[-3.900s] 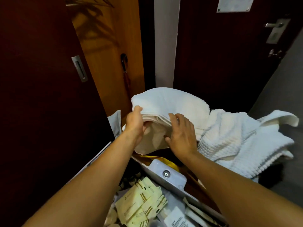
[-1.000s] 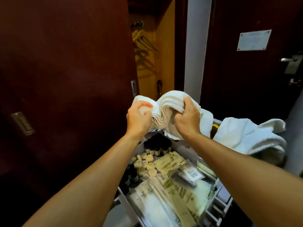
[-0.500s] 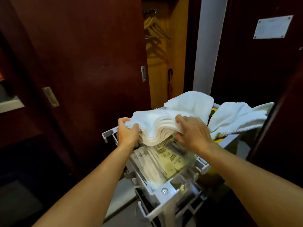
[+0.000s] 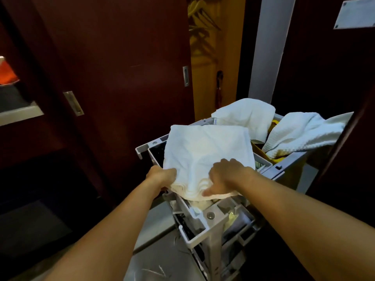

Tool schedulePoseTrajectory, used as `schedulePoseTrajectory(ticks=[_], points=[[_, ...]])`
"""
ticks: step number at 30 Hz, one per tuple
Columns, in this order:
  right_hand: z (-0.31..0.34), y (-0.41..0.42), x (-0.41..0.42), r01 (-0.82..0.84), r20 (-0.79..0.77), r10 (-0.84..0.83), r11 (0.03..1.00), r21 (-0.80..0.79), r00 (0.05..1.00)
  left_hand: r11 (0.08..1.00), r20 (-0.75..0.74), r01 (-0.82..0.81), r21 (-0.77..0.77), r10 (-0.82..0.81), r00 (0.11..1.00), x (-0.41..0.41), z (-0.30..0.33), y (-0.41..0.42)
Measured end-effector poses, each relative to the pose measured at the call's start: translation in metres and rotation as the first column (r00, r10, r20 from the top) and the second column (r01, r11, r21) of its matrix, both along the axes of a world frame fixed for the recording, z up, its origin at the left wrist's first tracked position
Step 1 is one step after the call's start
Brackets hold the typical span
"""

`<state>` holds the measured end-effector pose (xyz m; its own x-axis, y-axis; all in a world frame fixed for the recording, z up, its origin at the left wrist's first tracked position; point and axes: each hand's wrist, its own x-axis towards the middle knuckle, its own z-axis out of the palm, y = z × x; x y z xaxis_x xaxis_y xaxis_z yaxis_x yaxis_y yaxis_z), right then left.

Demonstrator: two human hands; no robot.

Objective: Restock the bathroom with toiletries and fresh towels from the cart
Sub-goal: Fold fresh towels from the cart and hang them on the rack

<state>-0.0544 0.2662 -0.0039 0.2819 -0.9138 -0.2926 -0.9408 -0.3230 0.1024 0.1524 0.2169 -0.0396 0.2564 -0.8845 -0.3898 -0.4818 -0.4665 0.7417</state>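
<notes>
Towel stack [image 4: 207, 155] now flattened over cart [image 4: 211, 218]; left hand [image 4: 162, 176] and right hand [image 4: 225, 177] pinching its near edge (support underneath when lifting).

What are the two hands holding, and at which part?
Both the left hand and right hand grip the folded white towels at the near, layered edge.

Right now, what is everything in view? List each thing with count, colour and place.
Folded terry towel stack: one, white, over the cart's top tray, held at its near edge.
Loose towels: two, white, at the cart's far end, one draped over a yellow bag.
Plastic housekeeping cart: one, grey, centre.
Sliding wooden door: one, dark red-brown, left.
Folded umbrella: one, dark, hanging in the open closet.
Wall plaque: one, pale, top right.
Left hand: grips the stack's left corner.
Right hand: grips its near edge.
</notes>
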Motion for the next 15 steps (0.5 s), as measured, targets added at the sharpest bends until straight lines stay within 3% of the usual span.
schedulePoseTrajectory(ticks=[5,9,12,15], points=[[-0.024,-0.003,0.031,-0.075,0.329,0.171,0.956,-0.284,0.929,0.999,-0.349,-0.023,-0.029,0.012,0.937,0.011,0.000,0.003],[-0.039,-0.006,0.058,0.036,0.537,0.113,0.965,-0.259,0.836,0.998,-0.448,0.047,-0.043,-0.061,0.892,0.015,-0.005,0.008],[-0.045,-0.011,0.066,0.086,0.551,0.092,0.954,-0.289,0.829,1.000,-0.595,0.015,0.012,-0.005,0.804,0.021,-0.009,0.008],[-0.048,-0.017,0.066,0.092,0.574,0.086,0.958,-0.273,0.814,0.995,-0.528,0.096,0.008,-0.078,0.846,0.027,-0.015,0.006]])
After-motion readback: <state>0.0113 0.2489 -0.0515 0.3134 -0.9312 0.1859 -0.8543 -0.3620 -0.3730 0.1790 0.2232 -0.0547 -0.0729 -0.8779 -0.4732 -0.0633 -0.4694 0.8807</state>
